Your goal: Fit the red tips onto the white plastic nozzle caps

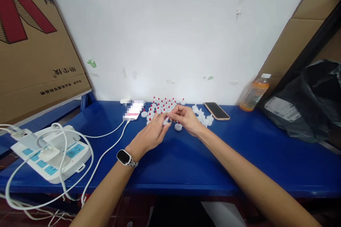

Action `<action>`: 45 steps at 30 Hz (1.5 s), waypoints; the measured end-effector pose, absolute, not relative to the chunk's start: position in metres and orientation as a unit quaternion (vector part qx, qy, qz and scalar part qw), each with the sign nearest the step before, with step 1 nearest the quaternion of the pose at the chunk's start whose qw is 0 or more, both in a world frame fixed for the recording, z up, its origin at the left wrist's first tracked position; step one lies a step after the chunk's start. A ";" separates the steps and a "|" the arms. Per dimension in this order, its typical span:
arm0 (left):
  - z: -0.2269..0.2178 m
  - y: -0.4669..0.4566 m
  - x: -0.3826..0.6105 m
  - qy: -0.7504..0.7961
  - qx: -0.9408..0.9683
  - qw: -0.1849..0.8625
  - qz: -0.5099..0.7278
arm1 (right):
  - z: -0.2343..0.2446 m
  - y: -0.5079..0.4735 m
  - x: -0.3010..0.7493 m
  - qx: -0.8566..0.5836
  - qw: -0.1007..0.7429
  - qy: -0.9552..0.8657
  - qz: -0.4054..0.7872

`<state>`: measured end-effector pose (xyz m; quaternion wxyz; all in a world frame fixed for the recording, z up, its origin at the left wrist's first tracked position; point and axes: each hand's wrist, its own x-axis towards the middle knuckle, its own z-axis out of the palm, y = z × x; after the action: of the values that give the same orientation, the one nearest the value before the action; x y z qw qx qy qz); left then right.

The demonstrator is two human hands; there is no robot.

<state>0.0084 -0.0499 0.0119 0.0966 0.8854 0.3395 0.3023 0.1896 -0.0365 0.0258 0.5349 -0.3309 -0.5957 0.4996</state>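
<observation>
My left hand [151,132] is closed around a translucent white nozzle cap [165,122], partly hidden by the fingers. My right hand [188,118] meets it with thumb and forefinger pinched at the cap's upper end; a bit of red shows by the fingertips, but what the right fingers grip is hidden. Behind both hands stands a cluster of white nozzle caps with red tips [165,105]. To the right of my right hand lies a heap of white nozzle caps without red tips [204,117]. One loose white cap [178,126] sits just below my right fingers.
A phone [217,110] lies right of the caps, and another phone [134,110] on a cable lies left. A power strip [50,156] with looping white cables fills the left. An orange drink bottle [255,93] and a black plastic bag [301,103] stand at the right.
</observation>
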 end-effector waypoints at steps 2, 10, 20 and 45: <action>0.012 -0.050 0.010 0.341 0.883 0.112 0.303 | 0.028 -0.037 0.189 -0.325 0.533 -0.609 0.490; 0.010 -0.028 -0.004 0.379 0.855 0.073 0.347 | 0.016 -0.023 0.202 -0.417 0.544 -0.678 0.265; 0.006 -0.019 -0.018 0.386 0.866 0.088 0.305 | 0.011 -0.024 0.210 -0.497 0.266 -0.825 0.028; 0.014 -0.034 0.099 0.254 0.932 0.012 0.258 | -0.005 -0.048 0.326 -0.692 0.317 -0.648 0.008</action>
<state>0.0989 -0.0337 0.0144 0.0116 0.9321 0.2536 0.2585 0.3256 -0.0480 -0.0047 0.3171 -0.6922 -0.6483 0.0080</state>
